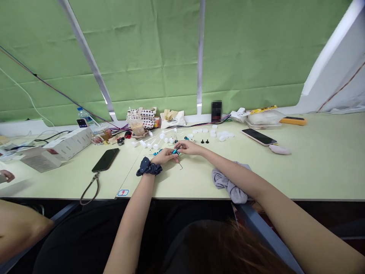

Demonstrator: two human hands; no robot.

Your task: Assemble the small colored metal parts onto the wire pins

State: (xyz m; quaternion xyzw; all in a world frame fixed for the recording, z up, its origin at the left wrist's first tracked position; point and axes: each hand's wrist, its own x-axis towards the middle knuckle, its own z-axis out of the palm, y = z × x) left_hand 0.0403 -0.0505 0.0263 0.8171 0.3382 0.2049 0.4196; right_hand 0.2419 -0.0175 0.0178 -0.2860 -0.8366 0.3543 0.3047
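Note:
Above the table, my left hand (164,156) is closed round a small shiny teal part (175,151). My right hand (188,147) reaches in from the right, its fingers pinched on the same part. The fingers partly cover it, so its exact kind does not show. A thin bent rod like a hex key (180,166) shows just below the fingers; whether it is held or lies on the table I cannot tell. Another teal piece (157,153) lies beside my left hand, and one more teal piece (186,138) sits behind my right hand.
Several white round caps (213,133) and two small black pieces (205,141) lie behind and right of my hands. A black phone (105,160) with a strap lies left, near white boxes (70,143). Grey cloth (228,184) sits under my right forearm. Another person's hand (8,176) shows far left.

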